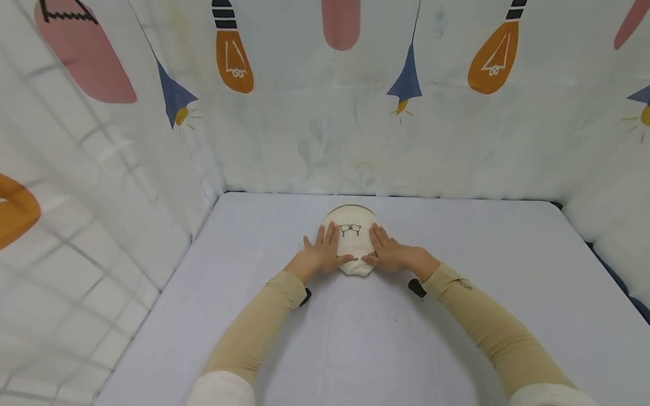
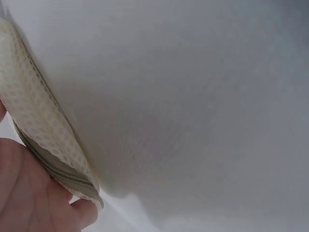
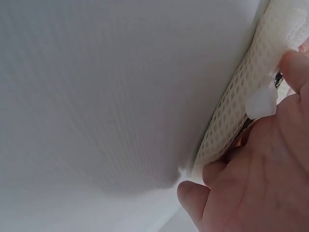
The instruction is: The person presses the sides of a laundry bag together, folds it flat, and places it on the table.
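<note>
A cream mesh pouch (image 1: 355, 242) with a drawing of glasses lies toward the back of the table, rounded at its far end. My left hand (image 1: 321, 254) rests along its left side, fingers straight and thumb across the near part. From the opposite side my right hand (image 1: 393, 252) lies on it the same way, its thumb pointing at the other thumb. A brown zipper (image 2: 53, 169) runs along the pouch's edge under the left fingers in the left wrist view. Beside the right hand, the right wrist view shows a small white tab (image 3: 261, 101) at the mesh edge.
A pale cloth covers the table (image 1: 365, 338). Behind it hangs a white curtain (image 1: 315, 135) printed with bulbs and lamps, and another curtain side (image 1: 91, 225) closes off the left. Dark wrist straps (image 1: 417, 288) show under the sleeves.
</note>
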`<state>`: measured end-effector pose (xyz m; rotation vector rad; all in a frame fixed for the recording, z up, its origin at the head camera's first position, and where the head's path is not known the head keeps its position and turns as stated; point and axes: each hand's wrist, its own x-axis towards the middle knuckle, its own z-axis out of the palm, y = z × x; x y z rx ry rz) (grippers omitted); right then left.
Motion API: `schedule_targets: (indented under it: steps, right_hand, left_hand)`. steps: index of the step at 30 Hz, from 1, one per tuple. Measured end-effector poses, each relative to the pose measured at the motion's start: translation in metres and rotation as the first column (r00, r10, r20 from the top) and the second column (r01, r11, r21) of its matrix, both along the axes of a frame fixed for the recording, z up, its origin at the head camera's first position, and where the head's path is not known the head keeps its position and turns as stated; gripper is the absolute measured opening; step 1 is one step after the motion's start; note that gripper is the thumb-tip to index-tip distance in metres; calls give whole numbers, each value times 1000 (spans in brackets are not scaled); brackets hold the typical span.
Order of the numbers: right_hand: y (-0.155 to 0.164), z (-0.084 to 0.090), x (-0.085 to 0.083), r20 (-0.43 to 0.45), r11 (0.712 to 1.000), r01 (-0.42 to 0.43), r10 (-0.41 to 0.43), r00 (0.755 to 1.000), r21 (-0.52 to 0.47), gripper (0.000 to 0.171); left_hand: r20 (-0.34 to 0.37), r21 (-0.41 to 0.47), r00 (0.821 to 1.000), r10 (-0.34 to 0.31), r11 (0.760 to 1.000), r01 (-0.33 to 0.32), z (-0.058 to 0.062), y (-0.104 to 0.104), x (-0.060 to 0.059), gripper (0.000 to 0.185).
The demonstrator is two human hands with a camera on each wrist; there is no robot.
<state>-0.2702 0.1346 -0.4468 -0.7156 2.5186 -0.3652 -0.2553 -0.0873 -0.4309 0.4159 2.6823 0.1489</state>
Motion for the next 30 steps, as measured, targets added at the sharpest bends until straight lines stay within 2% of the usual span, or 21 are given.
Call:
schedule_targets:
  steps: [7, 13, 19, 26, 30]
  right_hand:
    - [4, 4, -2, -43, 997, -1, -2, 999, -77, 90]
    - [7, 10, 6, -56, 991, -9, 2, 998, -134, 88]
    - [11, 12, 5, -130, 992, 0, -17, 991, -126, 90]
    - [19, 18, 5, -156, 990, 9, -31, 987, -141, 87]
    - [25, 20, 5, -240, 991, 34, -64, 969, -130, 86]
  left_hand:
    - [-12, 9, 1000, -10, 1000, 10, 10, -2, -5, 96]
    - [2, 67, 999, -39, 997, 39, 5, -10, -4, 98]
    - [-60, 113, 996, -59, 991, 66, 4, -20, -7, 95]
    - [-140, 172, 988, -69, 981, 93, 9, -34, -8, 88]
    - [-215, 156, 975, -52, 984, 87, 10, -40, -8, 85]
